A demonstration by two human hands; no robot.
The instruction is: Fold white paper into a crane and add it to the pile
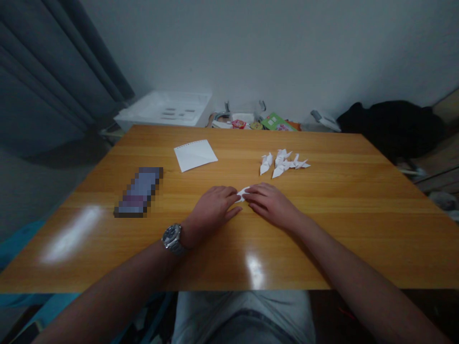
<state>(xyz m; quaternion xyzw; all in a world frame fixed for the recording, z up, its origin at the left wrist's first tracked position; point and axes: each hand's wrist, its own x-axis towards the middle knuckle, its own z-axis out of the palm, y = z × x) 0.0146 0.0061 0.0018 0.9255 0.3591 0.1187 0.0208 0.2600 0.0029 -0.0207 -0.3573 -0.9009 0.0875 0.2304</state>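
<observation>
A small piece of folded white paper lies on the table between my hands. From the left, my left hand, with a metal watch at the wrist, holds one end under its fingertips. My right hand presses the other end with its fingers close together. Both hands rest low on the wood, and their fingers hide part of the paper. Beyond my right hand sits a cluster of folded white paper figures, shaped like birds. Farther left is a flat white sheet with a perforated top edge.
A phone, its picture blurred, lies left of my hands on the glossy wooden table. Behind the far edge stand a white plastic tub and a green booklet among small items. A dark cloth heap is at right.
</observation>
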